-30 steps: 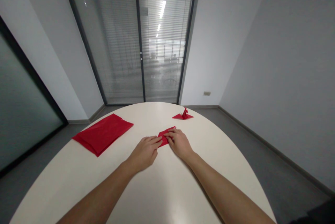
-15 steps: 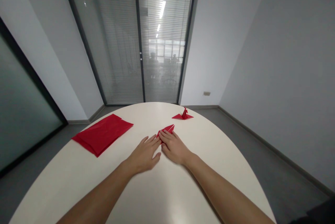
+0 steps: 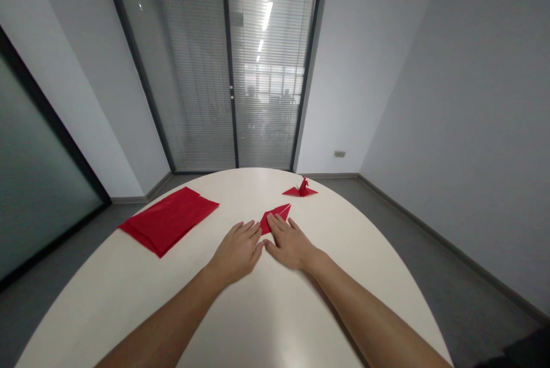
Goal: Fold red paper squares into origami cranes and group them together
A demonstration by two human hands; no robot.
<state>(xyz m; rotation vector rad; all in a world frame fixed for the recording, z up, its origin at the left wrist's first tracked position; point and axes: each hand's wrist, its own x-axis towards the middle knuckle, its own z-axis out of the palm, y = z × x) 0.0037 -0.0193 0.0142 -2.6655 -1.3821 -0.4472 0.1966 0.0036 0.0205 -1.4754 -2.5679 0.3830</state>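
Red folded paper (image 3: 278, 210) lies on the white bench (image 3: 266, 310), our hands flat and ungripping: left hand (image 3: 238, 249) at its left edge, right hand (image 3: 291, 243) on top. Steady, even pressure should keep folds crisp.

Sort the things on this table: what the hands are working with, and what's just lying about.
In use:
- small folded red paper, under the right hand's fingers, with the left hand at its left edge
- white table beneath it

Lying about, apparently:
- larger red sheets, off to the left
- red paper bird, beyond the hands; neither hand touches it
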